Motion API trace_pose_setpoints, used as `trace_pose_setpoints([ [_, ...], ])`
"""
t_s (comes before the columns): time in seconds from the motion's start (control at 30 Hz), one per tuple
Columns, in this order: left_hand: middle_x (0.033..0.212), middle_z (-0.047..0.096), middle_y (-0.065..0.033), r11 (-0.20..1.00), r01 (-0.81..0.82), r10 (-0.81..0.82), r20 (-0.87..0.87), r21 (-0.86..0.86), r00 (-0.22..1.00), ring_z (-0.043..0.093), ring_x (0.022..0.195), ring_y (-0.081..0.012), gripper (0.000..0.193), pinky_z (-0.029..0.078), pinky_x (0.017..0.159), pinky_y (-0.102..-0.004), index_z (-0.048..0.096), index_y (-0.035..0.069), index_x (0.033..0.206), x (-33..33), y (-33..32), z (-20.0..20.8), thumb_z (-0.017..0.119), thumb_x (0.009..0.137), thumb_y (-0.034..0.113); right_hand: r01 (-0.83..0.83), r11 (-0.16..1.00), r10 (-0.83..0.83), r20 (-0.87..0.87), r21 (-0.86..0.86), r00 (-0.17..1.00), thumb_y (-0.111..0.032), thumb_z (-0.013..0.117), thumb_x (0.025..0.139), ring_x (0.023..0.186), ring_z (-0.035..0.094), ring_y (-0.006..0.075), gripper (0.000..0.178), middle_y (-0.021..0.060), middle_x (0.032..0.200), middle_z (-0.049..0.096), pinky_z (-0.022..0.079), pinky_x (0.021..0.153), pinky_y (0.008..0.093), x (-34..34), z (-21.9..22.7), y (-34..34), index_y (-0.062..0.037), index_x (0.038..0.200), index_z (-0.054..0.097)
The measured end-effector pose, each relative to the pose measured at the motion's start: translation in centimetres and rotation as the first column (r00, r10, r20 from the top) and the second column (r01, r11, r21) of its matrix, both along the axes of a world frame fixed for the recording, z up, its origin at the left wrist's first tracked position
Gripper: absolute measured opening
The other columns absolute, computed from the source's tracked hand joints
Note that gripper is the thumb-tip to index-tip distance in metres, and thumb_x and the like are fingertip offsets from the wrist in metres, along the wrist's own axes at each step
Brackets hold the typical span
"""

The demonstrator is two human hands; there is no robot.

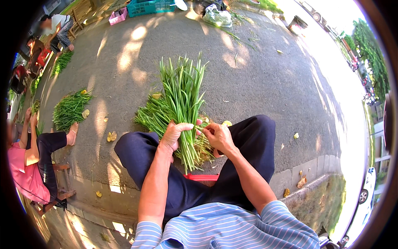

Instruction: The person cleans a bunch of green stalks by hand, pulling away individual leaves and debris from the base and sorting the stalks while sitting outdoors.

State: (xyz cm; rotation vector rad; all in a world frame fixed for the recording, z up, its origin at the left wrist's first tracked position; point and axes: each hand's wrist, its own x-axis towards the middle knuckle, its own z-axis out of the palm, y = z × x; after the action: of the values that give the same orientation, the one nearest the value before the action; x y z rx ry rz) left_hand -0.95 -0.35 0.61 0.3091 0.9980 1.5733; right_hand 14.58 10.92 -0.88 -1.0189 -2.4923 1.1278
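A thick bunch of long green chive-like stalks [182,91] is gripped in my left hand [176,135], fingers wrapped round its lower part and thumb across the front. Its leafy tips point away from me and the pale cut ends toward me. Close by the bunch's right side, my right hand [219,137] is closed in a pinch; what lies between its fingertips is too small to make out. Under and beside the bunch, between my knees, more loose stalks [151,116] are heaped on the ground, with pale trimmings [205,151] near my right hand.
Part of a red seat [201,177] shows between my legs. To the left, a person in pink [31,170] sits by another green heap [71,110]; others work farther back. A teal crate [151,7], pink basket [118,16] and plastic bag [217,17] stand at the far edge.
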Motion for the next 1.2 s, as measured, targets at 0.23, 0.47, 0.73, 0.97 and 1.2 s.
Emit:
trace_pose_setpoints([
  [0.23, 0.097, 0.065, -0.0117, 1.000, -0.013, 0.014, 0.009, -0.025, 1.000, 0.066, 0.075, -0.0221, 0.038, 0.057, 0.067, -0.0345, 0.056, 0.000, 0.113, 0.2, 0.2, -0.1, 0.059, 0.075, 0.004, 0.082, 0.973, -0.155, -0.343, -0.217, 0.926, -0.018, 0.066, 0.086, 0.054, 0.054, 0.0105, 0.017, 0.0071, 0.063, 0.058, 0.045, 0.052, 0.0278, -1.7, 4.0, -0.9, -0.0009, 0.088, 0.066],
  [0.47, 0.091, 0.064, -0.0056, 0.994, -0.105, 0.104, -0.007, -0.044, 0.995, 0.063, 0.076, -0.0165, 0.034, 0.054, 0.068, -0.0313, 0.060, 0.001, 0.108, 0.9, 0.5, -0.5, 0.060, 0.074, 0.000, 0.112, 0.975, -0.052, -0.297, 0.189, 0.954, -0.011, 0.069, 0.078, 0.063, 0.061, 0.0196, 0.021, 0.0083, 0.072, 0.061, 0.049, 0.059, 0.0316, -3.6, 3.3, -1.2, -0.0018, 0.096, 0.067],
  [0.73, 0.091, 0.064, -0.0059, 0.990, -0.128, 0.128, 0.007, -0.067, 0.992, 0.063, 0.078, -0.0171, 0.035, 0.054, 0.071, -0.0326, 0.061, 0.001, 0.108, 0.8, 0.4, -1.0, 0.061, 0.073, 0.000, 0.077, 0.990, -0.041, -0.270, 0.122, 0.962, -0.014, 0.068, 0.078, 0.066, 0.063, 0.0250, 0.025, 0.0103, 0.075, 0.062, 0.050, 0.061, 0.0360, -3.2, 2.4, -0.1, -0.0026, 0.100, 0.066],
  [0.97, 0.092, 0.064, -0.0074, 0.995, -0.086, 0.084, -0.048, -0.043, 0.995, 0.064, 0.072, -0.0195, 0.038, 0.056, 0.063, -0.0338, 0.058, 0.002, 0.112, 1.1, 0.4, -0.3, 0.060, 0.074, 0.001, 0.010, 0.994, 0.012, -0.199, 0.108, 0.980, -0.016, 0.067, 0.079, 0.070, 0.063, 0.0303, 0.023, 0.0123, 0.077, 0.063, 0.050, 0.067, 0.0406, -2.9, 2.9, 0.7, -0.0031, 0.098, 0.066],
  [1.2, 0.095, 0.065, -0.0095, 0.998, -0.061, 0.060, -0.031, -0.031, 0.998, 0.065, 0.077, -0.0213, 0.036, 0.058, 0.069, -0.0353, 0.059, -0.001, 0.110, 1.2, 0.6, 0.0, 0.057, 0.074, -0.001, 0.044, 0.980, 0.023, -0.323, 0.196, 0.946, -0.015, 0.063, 0.085, 0.066, 0.062, 0.0274, 0.016, 0.0130, 0.075, 0.061, 0.049, 0.062, 0.0383, -2.8, 1.3, 0.9, -0.0009, 0.091, 0.061],
])
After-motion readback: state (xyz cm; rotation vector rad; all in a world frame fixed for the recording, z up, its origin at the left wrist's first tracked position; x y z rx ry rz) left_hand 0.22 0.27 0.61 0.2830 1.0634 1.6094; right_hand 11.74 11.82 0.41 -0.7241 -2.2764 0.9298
